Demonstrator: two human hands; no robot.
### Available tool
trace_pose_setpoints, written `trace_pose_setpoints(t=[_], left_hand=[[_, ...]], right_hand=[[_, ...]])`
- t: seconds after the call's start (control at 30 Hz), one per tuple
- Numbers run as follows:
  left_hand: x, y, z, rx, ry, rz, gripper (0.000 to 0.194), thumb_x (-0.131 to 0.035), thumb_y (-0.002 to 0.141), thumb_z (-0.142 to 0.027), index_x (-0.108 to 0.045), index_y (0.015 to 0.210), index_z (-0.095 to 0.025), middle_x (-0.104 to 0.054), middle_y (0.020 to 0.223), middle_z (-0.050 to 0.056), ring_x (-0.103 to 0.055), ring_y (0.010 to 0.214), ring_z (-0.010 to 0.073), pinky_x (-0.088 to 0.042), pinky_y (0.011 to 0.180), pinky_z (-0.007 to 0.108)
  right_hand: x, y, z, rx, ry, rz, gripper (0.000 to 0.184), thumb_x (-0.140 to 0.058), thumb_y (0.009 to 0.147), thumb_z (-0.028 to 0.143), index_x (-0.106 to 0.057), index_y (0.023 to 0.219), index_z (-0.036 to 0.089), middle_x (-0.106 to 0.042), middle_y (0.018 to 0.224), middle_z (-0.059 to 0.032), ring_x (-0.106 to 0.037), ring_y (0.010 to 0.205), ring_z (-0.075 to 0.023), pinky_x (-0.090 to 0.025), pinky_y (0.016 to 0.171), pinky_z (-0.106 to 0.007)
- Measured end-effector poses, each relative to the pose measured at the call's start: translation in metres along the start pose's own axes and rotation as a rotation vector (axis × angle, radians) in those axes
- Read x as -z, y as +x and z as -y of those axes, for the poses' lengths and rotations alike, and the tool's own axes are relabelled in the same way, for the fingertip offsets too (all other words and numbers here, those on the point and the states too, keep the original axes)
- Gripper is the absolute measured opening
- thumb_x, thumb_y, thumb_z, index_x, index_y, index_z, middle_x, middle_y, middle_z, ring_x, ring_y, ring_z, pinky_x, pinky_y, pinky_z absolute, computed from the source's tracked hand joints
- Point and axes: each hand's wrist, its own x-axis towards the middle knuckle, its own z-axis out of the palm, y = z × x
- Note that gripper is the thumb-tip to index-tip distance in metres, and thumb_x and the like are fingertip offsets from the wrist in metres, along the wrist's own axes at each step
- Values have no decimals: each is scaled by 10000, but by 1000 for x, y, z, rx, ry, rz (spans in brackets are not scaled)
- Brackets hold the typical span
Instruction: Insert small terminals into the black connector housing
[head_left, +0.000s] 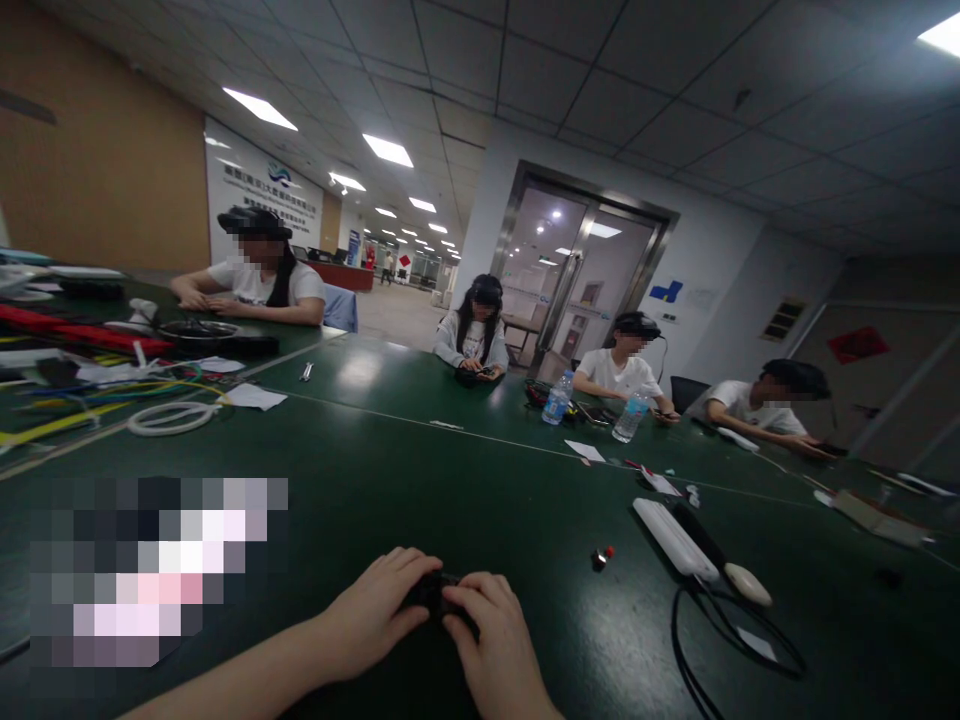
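Black part (433,592) sat gripped between left hand (381,608) and right hand (491,632).

Beyond the hands, leftward, lay a white coil (180,431). Left fingers closed on the part's left end, right fingers on the other. Lopsided pressure could have made it slip onto the table (510,500). Right of the hands sat a red-tipped piece (600,558).
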Motion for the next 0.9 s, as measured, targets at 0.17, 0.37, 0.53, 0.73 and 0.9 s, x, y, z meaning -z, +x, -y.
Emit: trace_pose_setpoints(t=[0.17,0.37,0.53,0.73,0.9], left_hand=[[4,-1,-3,32,-18,28,393,-498,788,-254,-445,1177,-272,-503,1142,8,-443,1053,193,-337,929,326],[4,-1,-4,39,-8,30,384,-492,796,-253,-442,1175,-285,-504,1146,-5,-443,1049,187,-343,923,321],[5,-2,-6,65,-17,52,372,-479,808,-268,-441,1177,-285,-496,1170,-4,-436,1068,191,-336,932,330],[1,-2,-5,36,23,20,376,-504,786,-247,-459,1159,-266,-513,1150,6,-446,1054,190,-320,945,341],[0,-1,-2,69,-2,2,460,-554,744,-278,-435,1188,-264,-496,1172,9,-432,1081,202,-311,962,344]], right_hand=[[2,-2,0,-40,-7,-2,375,-583,646,137,-632,937,368,-564,1002,-12,-474,954,-248,-338,835,-373],[4,-2,-8,-116,80,-44,542,-628,600,142,-550,1088,362,-525,1155,-5,-411,1106,-269,-264,950,-395],[4,-1,-12,-145,67,-25,524,-614,629,171,-532,1116,346,-556,1129,-7,-442,1085,-259,-285,948,-392],[4,-2,-10,-126,-64,8,523,-559,636,129,-516,1134,283,-562,1105,-16,-478,1049,-217,-338,923,-354],[7,-1,-6,-128,-117,36,518,-540,647,133,-500,1143,274,-556,1117,-10,-475,1060,-196,-341,928,-327]])
